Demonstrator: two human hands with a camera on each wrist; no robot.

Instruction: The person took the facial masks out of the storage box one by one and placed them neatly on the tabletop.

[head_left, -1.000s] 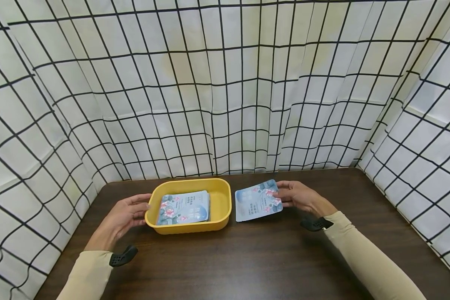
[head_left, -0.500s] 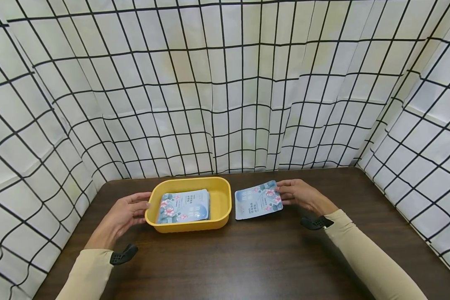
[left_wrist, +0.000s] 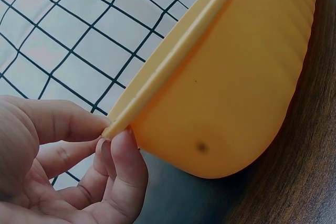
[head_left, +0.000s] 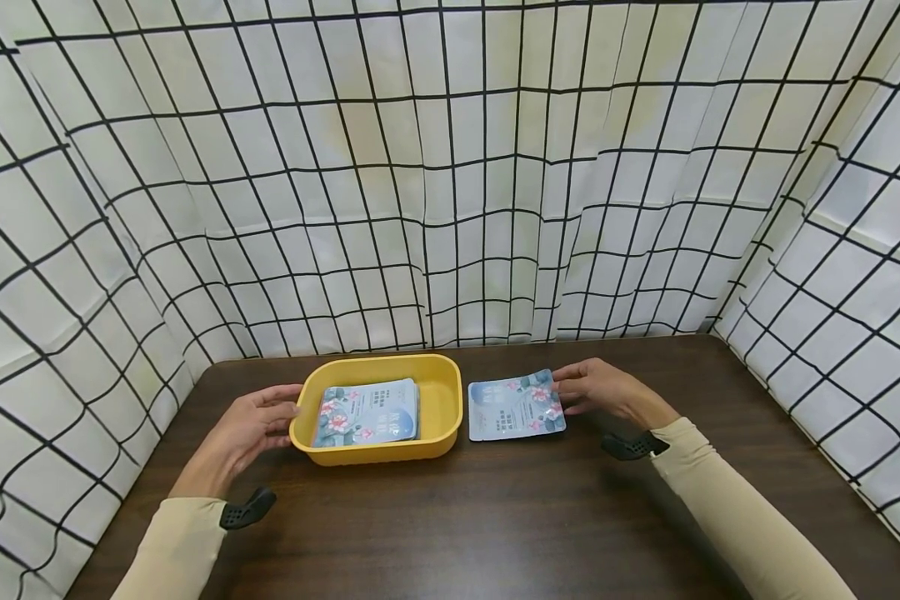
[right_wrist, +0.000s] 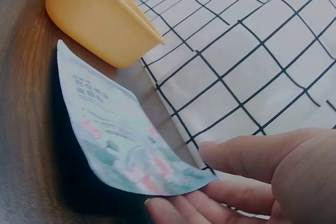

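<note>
My left hand (head_left: 246, 428) pinches the left rim of a yellow plastic basin (head_left: 441, 408); in the left wrist view the thumb lies over the rim (left_wrist: 173, 56) and the fingers below it. Inside the basin a light-blue flat sachet (head_left: 371, 412) printed with pink flowers lies on top of at least one more. Just right of the basin is a similar sachet (head_left: 516, 406). My right hand (head_left: 596, 387) is at that sachet's right edge. In the right wrist view its fingers (right_wrist: 184, 208) are under the curled-up edge, and the thumb stands apart above it.
The basin and sachets are on a dark brown wooden table (head_left: 450, 517). A white curtain (head_left: 465, 192) with black grid lines surrounds the table at the back and sides. Each wrist carries a black strap (head_left: 247, 510).
The sachet at my right hand has turned slightly and tipped down flatter, its far edge lower, as the fingers loosened. My left hand and the basin have stayed in place.
</note>
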